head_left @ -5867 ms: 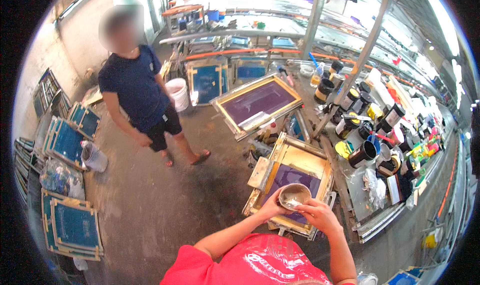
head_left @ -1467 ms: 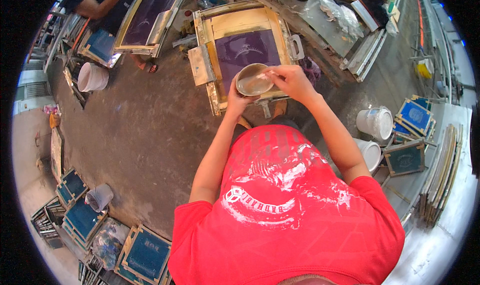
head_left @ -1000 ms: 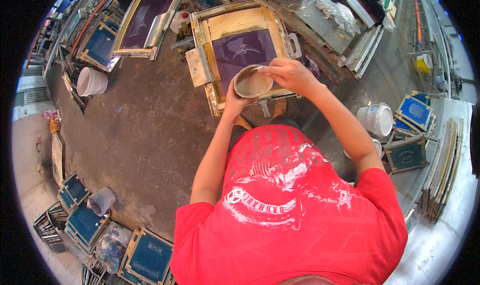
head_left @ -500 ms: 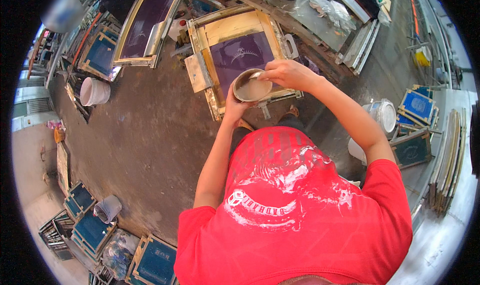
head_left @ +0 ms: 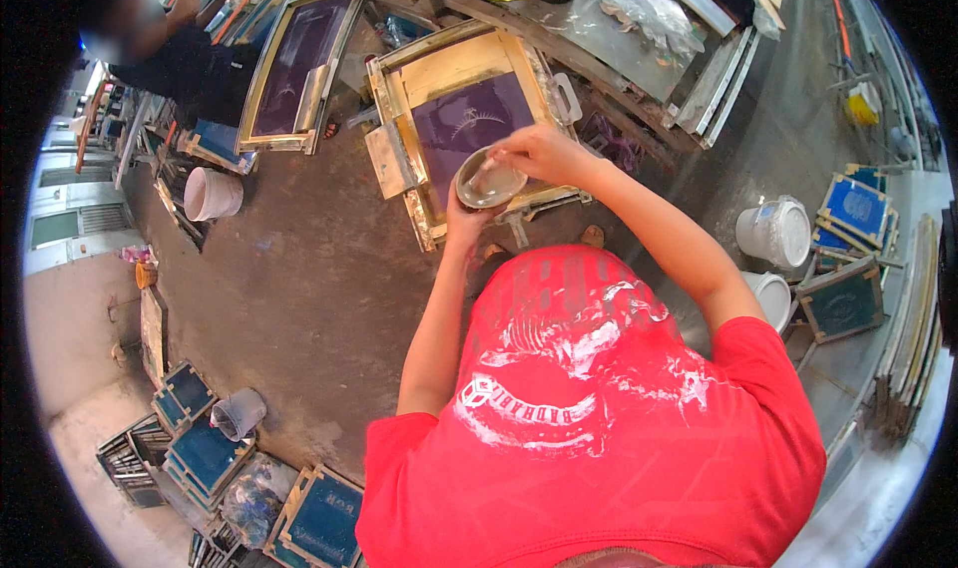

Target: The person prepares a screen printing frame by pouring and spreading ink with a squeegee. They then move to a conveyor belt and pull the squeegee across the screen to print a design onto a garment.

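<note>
So I've got the tub (head_left: 464, 181) out in front of me, held up over the near end of the purple screen (head_left: 469, 119). My left hand (head_left: 465, 226) has it, fingers wrapped round the near left side, so that's the hand closest to the thing. My right hand (head_left: 544, 156) comes in from the right, with the fingers bunched together at the far right part of the rim. They look pinched on a pale stick (head_left: 486, 177) that slants down and left into the tub, but it's a bit blurry, so don't hold me to it being a stick.

From those right fingers the middle of the tub is just down and to the left, right there really. The tub has a round mouth facing up, so there's no long axis to speak of; the stick is the only long bit, and it points from my right fingers back toward my left hand. Inside there's some greyish stuff.

The screen's frame runs lengthwise away from me, leaning a touch left, with a wood block (head_left: 390, 162) at its left edge. Another screen (head_left: 299, 64) is off to the far left, with a co-worker (head_left: 190, 74) beside it, and a white bucket (head_left: 774, 234) on my right
</note>
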### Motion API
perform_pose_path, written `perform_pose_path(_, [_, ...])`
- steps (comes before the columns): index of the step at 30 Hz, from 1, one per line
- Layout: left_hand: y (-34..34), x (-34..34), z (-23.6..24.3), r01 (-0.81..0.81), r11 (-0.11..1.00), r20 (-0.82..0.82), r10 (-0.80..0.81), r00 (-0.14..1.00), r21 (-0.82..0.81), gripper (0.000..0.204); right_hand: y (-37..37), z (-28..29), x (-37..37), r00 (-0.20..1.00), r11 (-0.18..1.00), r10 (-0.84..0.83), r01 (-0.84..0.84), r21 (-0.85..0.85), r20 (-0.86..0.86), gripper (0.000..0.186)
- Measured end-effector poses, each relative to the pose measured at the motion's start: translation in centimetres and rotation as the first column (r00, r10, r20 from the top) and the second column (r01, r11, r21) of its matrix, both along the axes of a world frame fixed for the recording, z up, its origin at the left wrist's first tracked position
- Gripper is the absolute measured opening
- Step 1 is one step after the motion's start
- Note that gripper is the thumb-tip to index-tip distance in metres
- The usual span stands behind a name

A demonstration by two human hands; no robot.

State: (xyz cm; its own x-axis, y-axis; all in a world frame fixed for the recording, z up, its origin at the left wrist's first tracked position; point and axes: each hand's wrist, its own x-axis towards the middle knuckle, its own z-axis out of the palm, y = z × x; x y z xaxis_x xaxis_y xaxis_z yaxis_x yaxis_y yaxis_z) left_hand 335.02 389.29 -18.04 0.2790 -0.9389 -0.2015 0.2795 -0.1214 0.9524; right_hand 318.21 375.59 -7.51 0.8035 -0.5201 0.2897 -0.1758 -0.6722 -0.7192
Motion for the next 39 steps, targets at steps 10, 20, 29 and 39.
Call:
perform_pose_path(10, [0.5, -1.8, -1.2, -0.139, 0.988, 0.106, 0.132, 0.986, 0.063, 0.083, -3.2, -2.2, -0.7, 0.993, 0.997, 0.077, -0.076, 0.017, -0.093, 0.022])
perform_pose_path(20, [-0.6, -2.5, -1.3, -0.097, 0.995, 0.535, 0.084, 0.841, -0.003, 0.076, -4.2, -3.3, -4.7, 0.998, 0.996, -0.009, 0.003, 0.094, 0.070, 0.020])
perform_pose_path(29, [1.2, 1.6, -0.5, -0.212, 0.977, 0.726, 0.124, 0.676, 0.031, 0.079, -4.9, -4.1, -8.6, 0.984, 0.969, -0.174, 0.164, 0.183, 0.041, 0.021])
perform_pose_path(39, [1.2, 1.8, 5.5, -0.245, 0.966, 0.913, 0.026, 0.406, 0.081, 0.077, -5.0, -7.9, -8.2, 0.976, 0.969, -0.217, 0.212, 0.128, 0.027, 0.025])
